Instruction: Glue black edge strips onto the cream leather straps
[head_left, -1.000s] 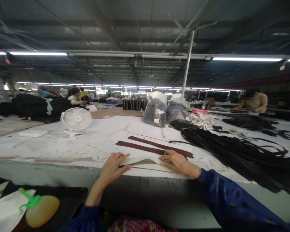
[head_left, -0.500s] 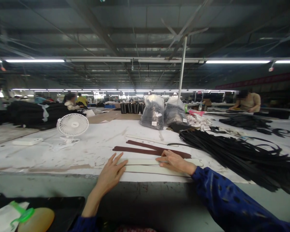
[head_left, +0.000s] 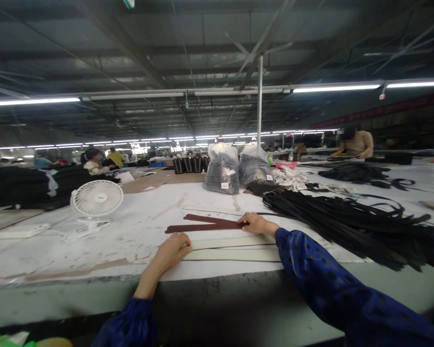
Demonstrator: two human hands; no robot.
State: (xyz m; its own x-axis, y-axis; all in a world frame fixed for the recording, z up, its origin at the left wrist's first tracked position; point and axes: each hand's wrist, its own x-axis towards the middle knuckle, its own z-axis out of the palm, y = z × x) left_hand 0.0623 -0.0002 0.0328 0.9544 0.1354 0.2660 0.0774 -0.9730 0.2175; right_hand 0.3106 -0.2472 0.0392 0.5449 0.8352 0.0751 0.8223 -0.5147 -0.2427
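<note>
Two long brown strips (head_left: 202,227) lie in a narrow V on the white table, joining or overlapping toward the right. My right hand (head_left: 256,224) has its fingertips closed on their right part; what lies under the palm is hidden. Nearer to me, two cream strips (head_left: 231,254) with dark edges lie side by side. My left hand (head_left: 173,249) is at their left ends, fingers bent and thumb close to the index finger at the upper strip's end. The left tips of the brown strips are just above this hand.
A white fan (head_left: 97,198) and a white power strip (head_left: 23,231) stand on the left. A large heap of black straps (head_left: 332,221) lies to the right. Filled plastic bags (head_left: 222,168) stand behind the strips. A person (head_left: 358,143) works at the far right.
My right hand has moved up from the cream strips onto the brown strips. My left hand's spread fingers have drawn in. The view has shifted a little to the right.
</note>
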